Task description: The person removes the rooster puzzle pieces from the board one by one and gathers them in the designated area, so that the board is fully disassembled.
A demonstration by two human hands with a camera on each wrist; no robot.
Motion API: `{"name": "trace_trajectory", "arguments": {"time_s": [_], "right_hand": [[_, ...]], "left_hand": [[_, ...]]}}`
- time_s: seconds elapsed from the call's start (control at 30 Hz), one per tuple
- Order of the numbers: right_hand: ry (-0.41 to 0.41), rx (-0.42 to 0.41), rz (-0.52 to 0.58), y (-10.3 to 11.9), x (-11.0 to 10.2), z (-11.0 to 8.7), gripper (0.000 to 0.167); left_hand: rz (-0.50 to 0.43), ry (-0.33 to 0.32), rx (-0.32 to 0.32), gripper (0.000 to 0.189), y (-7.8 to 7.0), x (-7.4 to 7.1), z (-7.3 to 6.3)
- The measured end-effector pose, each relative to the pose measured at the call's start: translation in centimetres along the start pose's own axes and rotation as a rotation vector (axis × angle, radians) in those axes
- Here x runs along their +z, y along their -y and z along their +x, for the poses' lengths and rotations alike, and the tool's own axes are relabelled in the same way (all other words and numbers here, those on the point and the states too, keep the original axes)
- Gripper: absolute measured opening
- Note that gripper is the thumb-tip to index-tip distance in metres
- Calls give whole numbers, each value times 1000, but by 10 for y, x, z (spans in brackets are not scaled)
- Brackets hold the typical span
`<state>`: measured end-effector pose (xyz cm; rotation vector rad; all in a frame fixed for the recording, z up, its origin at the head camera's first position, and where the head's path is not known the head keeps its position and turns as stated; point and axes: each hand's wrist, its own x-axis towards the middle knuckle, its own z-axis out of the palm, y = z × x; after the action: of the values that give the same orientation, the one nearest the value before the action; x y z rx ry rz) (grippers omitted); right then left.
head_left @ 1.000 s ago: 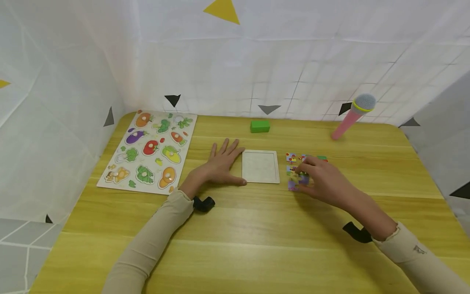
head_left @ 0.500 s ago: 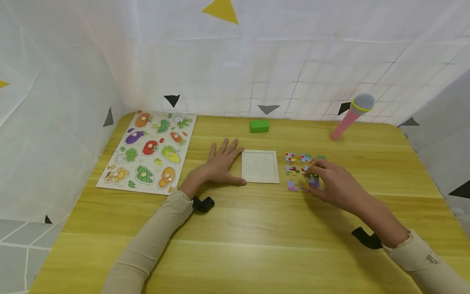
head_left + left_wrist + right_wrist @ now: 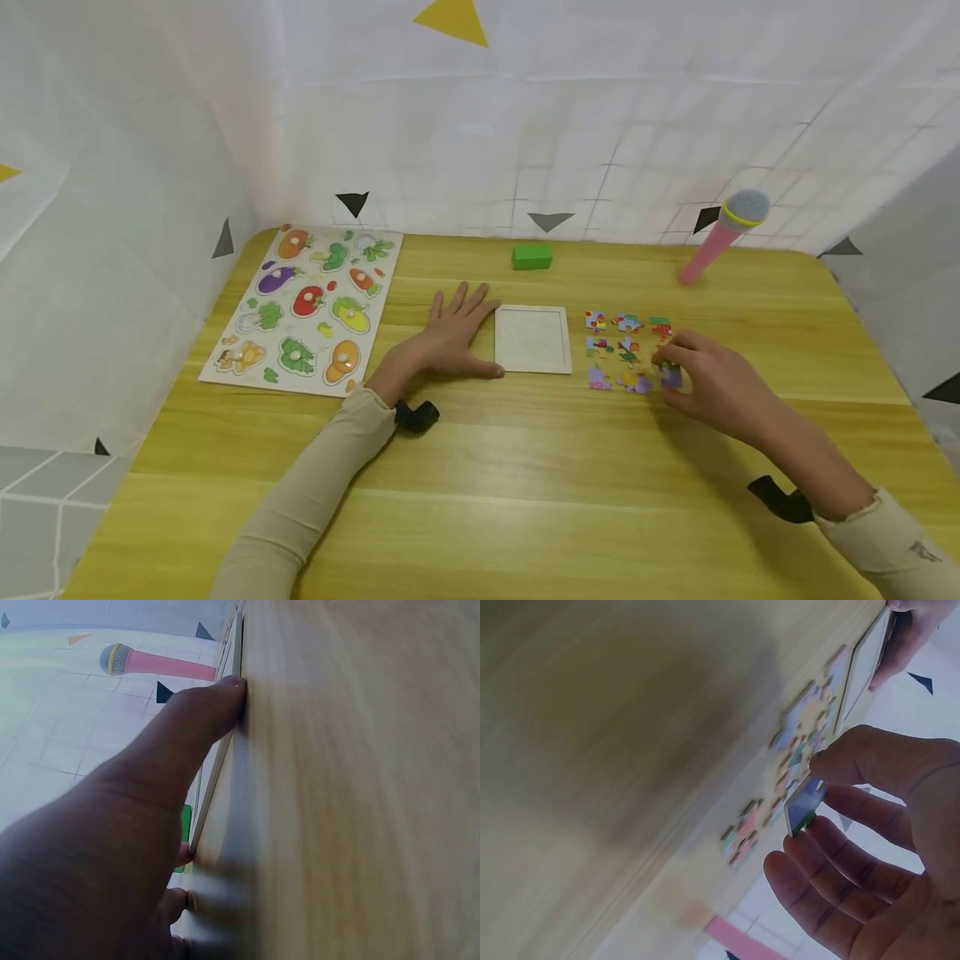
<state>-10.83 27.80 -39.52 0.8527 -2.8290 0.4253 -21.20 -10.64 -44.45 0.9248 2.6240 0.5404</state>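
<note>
My right hand (image 3: 722,390) pinches a puzzle piece (image 3: 805,801) between thumb and fingers, over the right end of a group of loose jigsaw pieces (image 3: 628,348). Blue and green show on the pinched piece in the right wrist view, where it hangs tilted above the tabletop. My left hand (image 3: 450,337) lies spread with straight fingers beside a pale square puzzle frame (image 3: 566,342). Its thumb and forefinger touch the frame's left edge. In the left wrist view the thumb (image 3: 217,709) rests against the frame's side.
On the left lies a vegetable peg puzzle board (image 3: 318,312). A green block (image 3: 532,257) sits at the back, and a pink toy microphone (image 3: 708,250) stands at the back right. A white printed sheet (image 3: 480,150) rises behind the wooden table (image 3: 495,500).
The right hand has moved rightward across the loose pieces, carrying the pinched piece and uncovering the middle column. The left hand and frame have stayed in place.
</note>
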Motion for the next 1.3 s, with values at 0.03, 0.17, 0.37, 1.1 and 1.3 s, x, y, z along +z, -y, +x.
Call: {"name": "trace_trajectory", "arguments": {"time_s": [0.03,0.17,0.37,1.1,1.3], "right_hand": [[1,4,0,-1,0,-1,31],[18,25,-1,-4,-1,-5,31],[29,37,1,-6,1,-6,28],[73,75,36,-9,14,-12,28],[83,82,36,-10,14,-11,28]], "left_hand": [[1,-1,0,112,0,0,0],[1,-1,-5,112,1,-1,-1],[-10,-2,-8,112,0,0,-2],[-12,-6,3,112,-1,1,-1],[-9,-7,-2,112,-1,-1,-1]]}}
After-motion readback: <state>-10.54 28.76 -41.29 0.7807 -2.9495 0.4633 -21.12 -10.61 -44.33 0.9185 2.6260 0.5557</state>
